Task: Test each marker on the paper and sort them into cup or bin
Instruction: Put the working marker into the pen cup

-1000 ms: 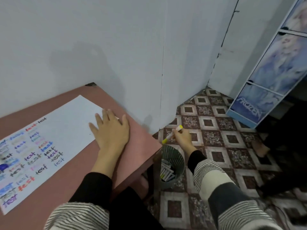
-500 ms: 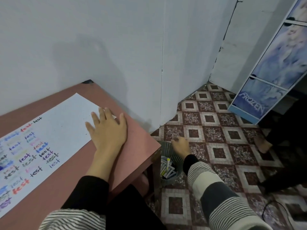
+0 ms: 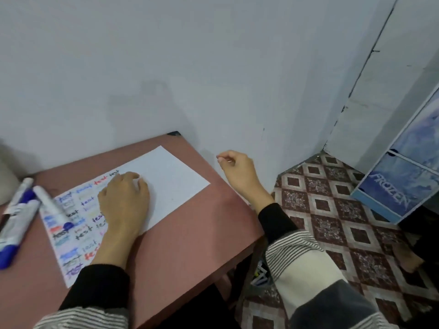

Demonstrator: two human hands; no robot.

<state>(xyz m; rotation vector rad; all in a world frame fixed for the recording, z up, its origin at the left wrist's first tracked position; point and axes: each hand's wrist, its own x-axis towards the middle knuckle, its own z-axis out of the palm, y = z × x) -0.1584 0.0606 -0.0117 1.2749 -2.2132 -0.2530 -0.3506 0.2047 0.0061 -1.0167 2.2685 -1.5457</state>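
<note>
The left hand (image 3: 123,200) lies palm down on the white sheet of paper (image 3: 171,176), fingers loosely bent and resting on the page, holding nothing; it covers part of the writing. The paper sits on the reddish-brown table top (image 3: 190,252), its left half filled with rows of the word "test" in blue, red, black and paler inks, several of them too blurred to read.

The right hand (image 3: 237,172) hangs in the air past the table's right edge, in front of the pale grey wall (image 3: 213,67). Its fingers are curled inward with thumb and forefinger tips close together; nothing can be seen between them, though the tips are small and soft in this view, so a thin object cannot be ruled out.

Three blue-and-white whiteboard markers (image 3: 16,222) lie at the table's left edge; one of them, capped in white, rests across the paper's left margin, and the nearest has its blue end close to the frame edge. A pale rounded object at the far left is cut off and cannot be identified.

Below the table's right corner, the bin (image 3: 260,276) on the patterned tiled floor (image 3: 332,210) is mostly hidden by the striped right sleeve (image 3: 294,250); only a few white marker ends show inside it. A blue drawer unit printed "FROZEN" (image 3: 399,193) stands at the right.
</note>
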